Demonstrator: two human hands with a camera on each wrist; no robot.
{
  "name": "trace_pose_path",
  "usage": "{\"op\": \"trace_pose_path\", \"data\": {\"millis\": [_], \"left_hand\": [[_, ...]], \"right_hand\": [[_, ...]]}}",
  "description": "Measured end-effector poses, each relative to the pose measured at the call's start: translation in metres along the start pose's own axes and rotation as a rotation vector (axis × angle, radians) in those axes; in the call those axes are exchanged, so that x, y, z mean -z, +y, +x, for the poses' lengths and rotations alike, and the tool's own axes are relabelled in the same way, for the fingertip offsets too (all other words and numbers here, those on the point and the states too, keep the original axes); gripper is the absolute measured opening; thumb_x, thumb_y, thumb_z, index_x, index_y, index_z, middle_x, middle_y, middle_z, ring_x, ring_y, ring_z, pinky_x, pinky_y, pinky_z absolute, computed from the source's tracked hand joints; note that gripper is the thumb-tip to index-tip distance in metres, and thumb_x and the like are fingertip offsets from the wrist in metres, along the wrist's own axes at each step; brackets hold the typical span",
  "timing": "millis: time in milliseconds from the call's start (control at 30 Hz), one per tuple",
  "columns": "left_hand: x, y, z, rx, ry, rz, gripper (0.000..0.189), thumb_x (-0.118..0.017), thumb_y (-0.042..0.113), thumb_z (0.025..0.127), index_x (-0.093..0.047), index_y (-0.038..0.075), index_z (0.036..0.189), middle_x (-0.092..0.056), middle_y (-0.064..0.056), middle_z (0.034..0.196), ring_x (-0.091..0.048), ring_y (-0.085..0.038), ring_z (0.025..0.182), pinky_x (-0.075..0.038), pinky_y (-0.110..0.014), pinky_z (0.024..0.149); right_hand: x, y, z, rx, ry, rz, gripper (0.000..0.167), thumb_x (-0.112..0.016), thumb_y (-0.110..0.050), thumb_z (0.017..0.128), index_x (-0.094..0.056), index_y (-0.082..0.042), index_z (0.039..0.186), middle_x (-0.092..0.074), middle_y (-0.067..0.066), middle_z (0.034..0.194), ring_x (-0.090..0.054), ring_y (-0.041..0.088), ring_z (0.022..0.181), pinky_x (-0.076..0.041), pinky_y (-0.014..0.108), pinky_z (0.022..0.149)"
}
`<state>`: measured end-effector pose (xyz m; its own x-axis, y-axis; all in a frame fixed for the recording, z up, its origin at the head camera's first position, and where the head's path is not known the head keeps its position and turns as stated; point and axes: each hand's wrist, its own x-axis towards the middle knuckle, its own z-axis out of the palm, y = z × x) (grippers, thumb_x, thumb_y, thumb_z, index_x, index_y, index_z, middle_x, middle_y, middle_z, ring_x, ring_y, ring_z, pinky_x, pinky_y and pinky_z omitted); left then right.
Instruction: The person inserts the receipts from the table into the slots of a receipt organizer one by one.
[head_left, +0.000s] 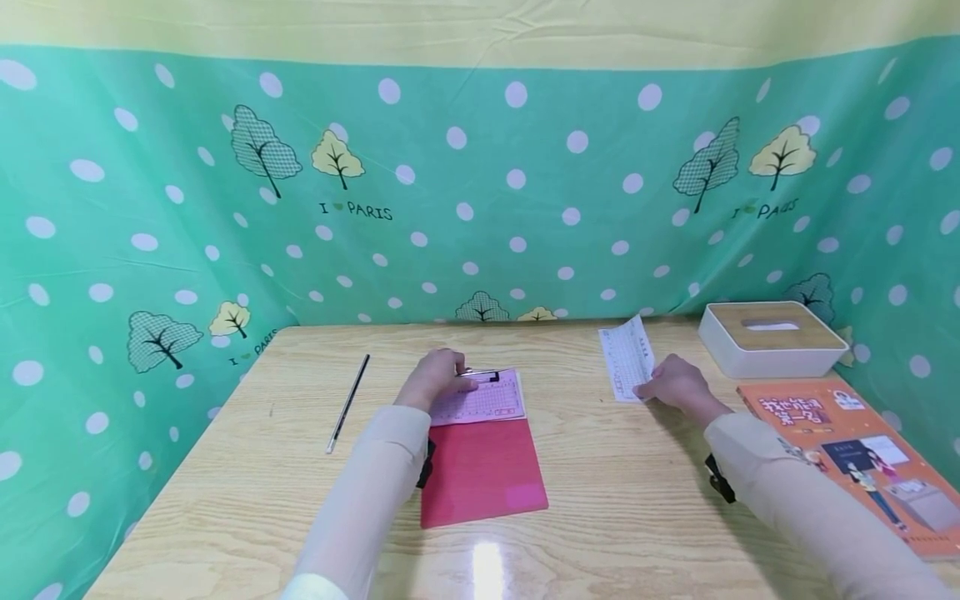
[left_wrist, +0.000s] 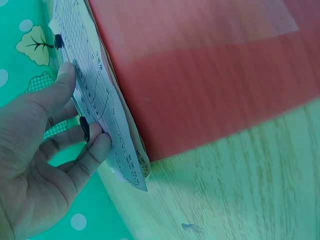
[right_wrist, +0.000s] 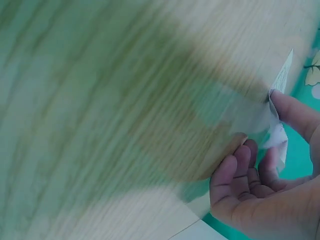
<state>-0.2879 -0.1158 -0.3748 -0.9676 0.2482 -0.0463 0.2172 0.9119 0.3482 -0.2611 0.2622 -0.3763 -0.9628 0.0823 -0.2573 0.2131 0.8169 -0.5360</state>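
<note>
A red clipboard lies on the wooden table with pink printed slips under the metal clip at its far edge. My left hand grips that clip, thumb and fingers about its black-tipped bar in the left wrist view. To the right, my right hand pinches a white printed paper slip by its near right edge. The slip is creased and its far end tilts up. In the right wrist view, the slip shows between thumb and fingers, with the other fingers curled beside it.
A dark pencil lies left of the clipboard. At the back right stands a white tissue box with a wooden lid, and an orange book lies in front of it, near my right forearm. A green dotted curtain rises behind the table.
</note>
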Motion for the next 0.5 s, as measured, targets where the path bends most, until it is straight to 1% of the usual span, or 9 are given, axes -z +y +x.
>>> {"op": "trace_pose_path", "data": {"millis": [67,167,300,400,500], "left_hand": [[0.0,0.0,0.0,-0.004,-0.001,0.003,0.027,-0.081,0.026,0.088,-0.064,0.006,0.083,-0.061,-0.008,0.083,-0.051,-0.021,0.078,-0.047,-0.038,0.079],[0.001,0.0,-0.001,-0.016,0.001,0.012,0.028,-0.082,0.026,0.087,-0.063,0.006,0.083,-0.061,-0.008,0.083,-0.051,-0.021,0.077,-0.048,-0.038,0.078],[0.002,0.001,-0.003,-0.026,0.004,0.021,0.028,-0.082,0.027,0.088,-0.063,0.007,0.082,-0.061,-0.007,0.082,-0.05,-0.021,0.076,-0.047,-0.037,0.077],[0.002,0.001,-0.003,-0.024,0.003,0.015,0.028,-0.081,0.026,0.088,-0.063,0.007,0.082,-0.06,-0.007,0.082,-0.05,-0.02,0.076,-0.047,-0.037,0.077],[0.002,-0.001,-0.001,-0.015,-0.005,-0.001,0.027,-0.081,0.025,0.088,-0.063,0.007,0.081,-0.061,-0.008,0.083,-0.052,-0.021,0.077,-0.047,-0.038,0.078]], "right_hand": [[-0.001,0.001,0.0,-0.002,0.01,0.033,0.051,-0.076,-0.021,0.089,-0.044,0.012,0.113,-0.048,0.02,0.1,-0.046,0.033,0.091,-0.042,0.039,0.078],[-0.002,0.003,0.0,-0.012,0.017,0.076,0.059,-0.076,-0.021,0.089,-0.04,0.014,0.121,-0.046,0.024,0.107,-0.045,0.035,0.096,-0.043,0.044,0.084],[-0.003,0.007,0.0,0.004,0.02,0.084,0.057,-0.076,-0.02,0.09,-0.044,0.015,0.121,-0.051,0.027,0.111,-0.047,0.037,0.097,-0.043,0.046,0.085],[-0.003,0.009,0.0,0.014,0.013,0.088,0.054,-0.074,-0.02,0.091,-0.046,0.014,0.122,-0.055,0.027,0.11,-0.05,0.035,0.094,-0.043,0.043,0.08],[-0.002,0.011,0.002,0.013,0.002,0.1,0.05,-0.068,-0.017,0.096,-0.045,0.015,0.125,-0.056,0.026,0.11,-0.051,0.033,0.093,-0.044,0.039,0.076]]}}
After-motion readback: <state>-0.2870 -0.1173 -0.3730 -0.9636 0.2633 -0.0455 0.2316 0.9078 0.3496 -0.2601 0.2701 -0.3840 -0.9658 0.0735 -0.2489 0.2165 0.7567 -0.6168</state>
